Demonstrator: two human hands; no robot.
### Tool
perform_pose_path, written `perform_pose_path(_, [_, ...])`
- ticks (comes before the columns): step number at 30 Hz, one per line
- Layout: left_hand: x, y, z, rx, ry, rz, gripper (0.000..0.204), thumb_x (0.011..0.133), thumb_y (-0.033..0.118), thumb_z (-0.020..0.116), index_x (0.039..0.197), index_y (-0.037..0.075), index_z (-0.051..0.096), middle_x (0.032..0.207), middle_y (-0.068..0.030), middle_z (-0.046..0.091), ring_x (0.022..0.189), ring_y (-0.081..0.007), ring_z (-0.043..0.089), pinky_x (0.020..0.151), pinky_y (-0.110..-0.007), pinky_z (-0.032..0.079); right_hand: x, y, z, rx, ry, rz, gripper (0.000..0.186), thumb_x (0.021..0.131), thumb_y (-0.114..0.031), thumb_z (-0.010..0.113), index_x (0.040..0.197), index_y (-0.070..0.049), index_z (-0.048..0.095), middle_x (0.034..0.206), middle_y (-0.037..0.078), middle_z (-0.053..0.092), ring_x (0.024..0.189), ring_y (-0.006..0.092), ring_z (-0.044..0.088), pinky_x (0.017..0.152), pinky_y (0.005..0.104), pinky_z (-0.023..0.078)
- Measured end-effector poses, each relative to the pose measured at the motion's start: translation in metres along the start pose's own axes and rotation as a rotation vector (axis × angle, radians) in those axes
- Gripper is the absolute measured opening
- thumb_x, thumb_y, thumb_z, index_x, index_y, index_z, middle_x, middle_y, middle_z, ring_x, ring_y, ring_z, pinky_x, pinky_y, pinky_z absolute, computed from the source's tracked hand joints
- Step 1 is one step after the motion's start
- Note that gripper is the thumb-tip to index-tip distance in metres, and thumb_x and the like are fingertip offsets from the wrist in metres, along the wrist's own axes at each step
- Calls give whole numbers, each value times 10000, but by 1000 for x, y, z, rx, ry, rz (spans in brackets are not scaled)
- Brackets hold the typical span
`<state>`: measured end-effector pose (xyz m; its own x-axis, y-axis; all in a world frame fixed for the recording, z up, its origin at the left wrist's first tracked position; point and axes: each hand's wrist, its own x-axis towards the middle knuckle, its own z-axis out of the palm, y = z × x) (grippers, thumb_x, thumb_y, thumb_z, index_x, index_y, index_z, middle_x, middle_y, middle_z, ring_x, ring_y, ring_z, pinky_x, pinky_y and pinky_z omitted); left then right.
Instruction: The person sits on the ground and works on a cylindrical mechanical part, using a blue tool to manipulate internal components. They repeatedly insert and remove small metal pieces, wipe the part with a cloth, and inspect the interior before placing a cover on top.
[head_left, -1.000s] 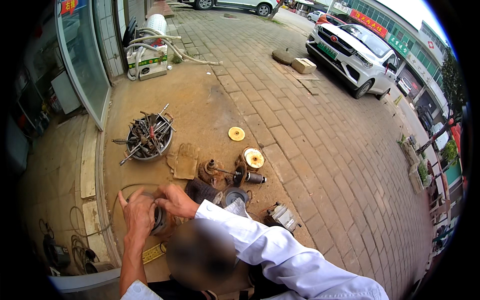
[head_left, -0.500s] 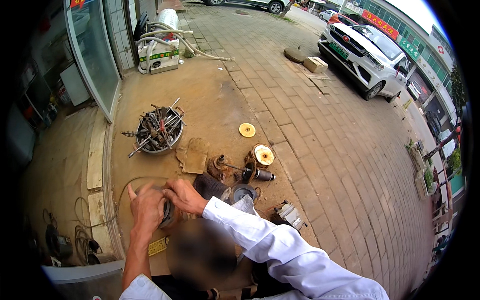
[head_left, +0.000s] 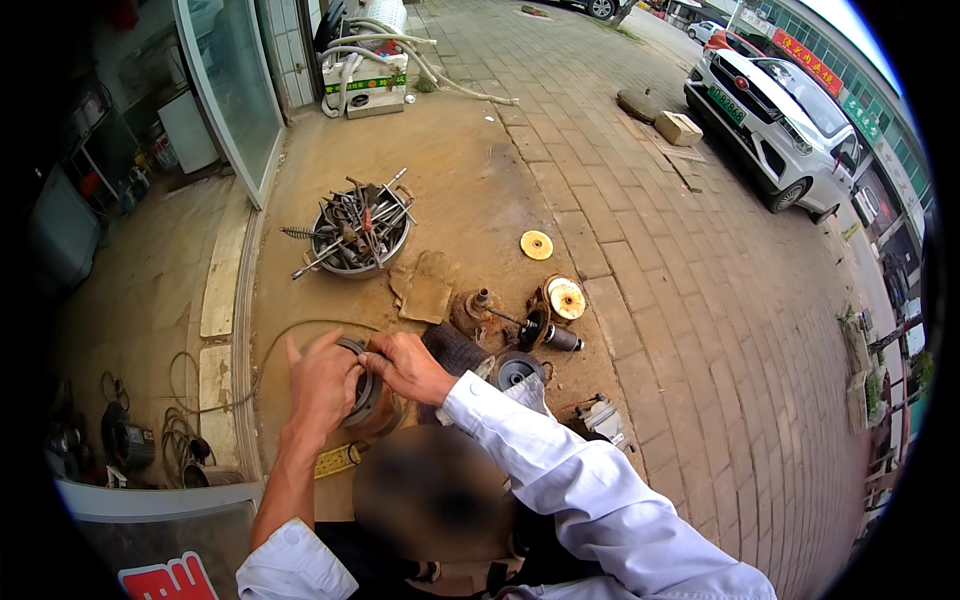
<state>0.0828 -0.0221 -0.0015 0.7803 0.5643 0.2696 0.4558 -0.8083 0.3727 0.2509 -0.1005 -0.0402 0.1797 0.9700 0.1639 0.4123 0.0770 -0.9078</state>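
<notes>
A round grey metal housing (head_left: 377, 408), hollow at the top, stands low before me with both hands at its rim. My left hand (head_left: 322, 382) curls over its left side, one finger sticking out; the fingertips are partly hidden. At the far rim my right hand (head_left: 408, 366) is closed in a pinch; what lies between its fingertips is too small to make out. Right of the hands are a dark ribbed piece (head_left: 452, 346), a grey round metal part (head_left: 517, 372) and a dark rotor (head_left: 562, 339) with a shaft. A blurred patch covers the area below the housing.
A metal bowl (head_left: 375, 262) heaped with tools stands beyond my hands, near a flat brown piece (head_left: 425, 287). A yellow disc (head_left: 537, 245) and a whitish disc (head_left: 567, 299) lie farther right. A silvery metal part (head_left: 603, 420) sits nearer. A thin cable (head_left: 262, 368) curves leftward to the doorway sill (head_left: 217, 290).
The whole view has shifted, so the scene sits farther right and higher. More of the housing's rim and inside shows between my hands. Both hands stay at it.
</notes>
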Motion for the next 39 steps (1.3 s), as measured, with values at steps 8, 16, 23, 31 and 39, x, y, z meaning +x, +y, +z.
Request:
perform_pose_path(8, [0, -5, 6, 39, -16, 41, 107, 833, 85, 735, 924, 93, 791, 968, -74, 759, 1234, -307, 644, 1164, -721, 183, -1, -4, 6, -63, 51, 122, 407, 1004, -282, 561, 842, 78, 662, 744, 318, 624, 739, 508, 645, 650, 528, 483])
perform_pose_path(16, [-2, -9, -4, 77, -43, -10, 75, 863, 120, 731, 895, 80, 786, 953, -63, 753, 1248, -285, 632, 1152, -719, 206, 3, -19, -2, -5, -38, 164, 269, 969, -178, 656, 960, 91, 648, 816, 305, 665, 782, 462, 677, 674, 492, 496])
perform_pose_path(23, [0, -5, 2, 88, -24, 47, 102, 870, 141, 708, 853, 65, 774, 929, -82, 735, 1245, -280, 626, 1146, -720, 231, 2, -9, 1, -218, 23, 70, 312, 988, -223, 632, 910, 79, 645, 775, 327, 629, 784, 529, 628, 645, 532, 473])
perform_pose_path(31, [-4, -11, -12, 43, -48, -77, 179, 922, 203, 696, 958, 44, 769, 1026, -114, 736, 1299, -360, 578, 1151, -682, 253, 5, -19, -2, -38, 52, 182, 373, 997, -253, 603, 864, 96, 628, 767, 335, 615, 755, 518, 627, 652, 518, 470])
perform_pose_path(39, [-11, -30, -48, -224, 59, -113, 308, 899, 134, 723, 1190, 32, 727, 1260, -171, 695, 1382, -387, 511, 1129, -477, 424, -10, -10, -5, -90, -89, 177, 179, 827, -64, 696, 929, 81, 668, 818, 285, 692, 819, 430, 710, 723, 463, 533])
